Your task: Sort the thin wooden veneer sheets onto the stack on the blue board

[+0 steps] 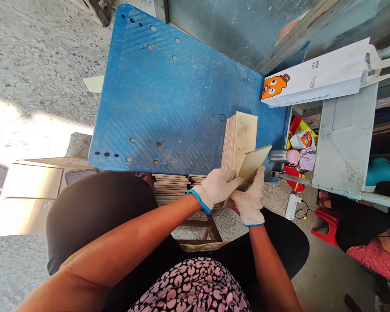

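Both my hands wear white knit gloves with blue cuffs and meet at the right front edge of the blue plastic table. A thin pale wooden board is tilted up between them. My right hand grips its right side from below, fingers wrapped round the edge. Closed on the board's lower left side is my left hand, its fingertips partly hidden. Just behind the held board, a stack of similar boards leans on edge on the table; the held one overlaps its lower part.
More stacked boards lie below the table's front edge. A white paper bag, a metal bottle with pink lid and a grey metal surface are at right. A power strip lies on the floor. Another person's red-clothed body shows at far right.
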`<state>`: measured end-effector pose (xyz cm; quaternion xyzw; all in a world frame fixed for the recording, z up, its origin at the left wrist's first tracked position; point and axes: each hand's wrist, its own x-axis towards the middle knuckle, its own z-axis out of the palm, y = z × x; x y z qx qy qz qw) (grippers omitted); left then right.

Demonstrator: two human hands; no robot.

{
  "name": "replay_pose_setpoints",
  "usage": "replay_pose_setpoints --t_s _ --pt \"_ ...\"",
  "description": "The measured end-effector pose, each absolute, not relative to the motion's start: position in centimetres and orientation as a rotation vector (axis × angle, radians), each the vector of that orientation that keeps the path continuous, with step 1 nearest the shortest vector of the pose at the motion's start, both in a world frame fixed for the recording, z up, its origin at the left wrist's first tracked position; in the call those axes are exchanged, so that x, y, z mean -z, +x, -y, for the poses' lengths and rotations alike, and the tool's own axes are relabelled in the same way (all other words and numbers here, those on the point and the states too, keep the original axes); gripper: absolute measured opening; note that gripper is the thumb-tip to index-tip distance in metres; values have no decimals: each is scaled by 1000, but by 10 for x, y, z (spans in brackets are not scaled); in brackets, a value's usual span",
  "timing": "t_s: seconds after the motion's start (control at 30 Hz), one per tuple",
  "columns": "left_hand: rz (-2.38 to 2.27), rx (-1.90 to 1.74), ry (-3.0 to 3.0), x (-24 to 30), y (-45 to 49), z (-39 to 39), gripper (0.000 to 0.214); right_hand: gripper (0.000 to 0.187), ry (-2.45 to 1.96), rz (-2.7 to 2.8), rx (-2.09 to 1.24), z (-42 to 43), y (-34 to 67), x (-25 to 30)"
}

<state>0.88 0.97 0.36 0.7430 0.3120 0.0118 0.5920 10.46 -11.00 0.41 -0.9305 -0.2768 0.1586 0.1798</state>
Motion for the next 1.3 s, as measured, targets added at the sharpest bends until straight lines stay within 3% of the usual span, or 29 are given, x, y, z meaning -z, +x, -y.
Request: replay_pose_setpoints --t_s 0.17,0.37,0.63,1.3 --pt "-760 -54 1726 -15 12 -21 31 123 -2674 655 -459 76 136 -12" --pt "-628 365 1907 -21 6 -11 40 134 -2847 545 -470 20 176 -14" --pt "-283 772 2156 -25 -7 11 30 139 -2920 602 -501 -21 198 10" --pt "-278 872 2169 -21 -2 3 38 129 -3063 622 -599 -31 203 27"
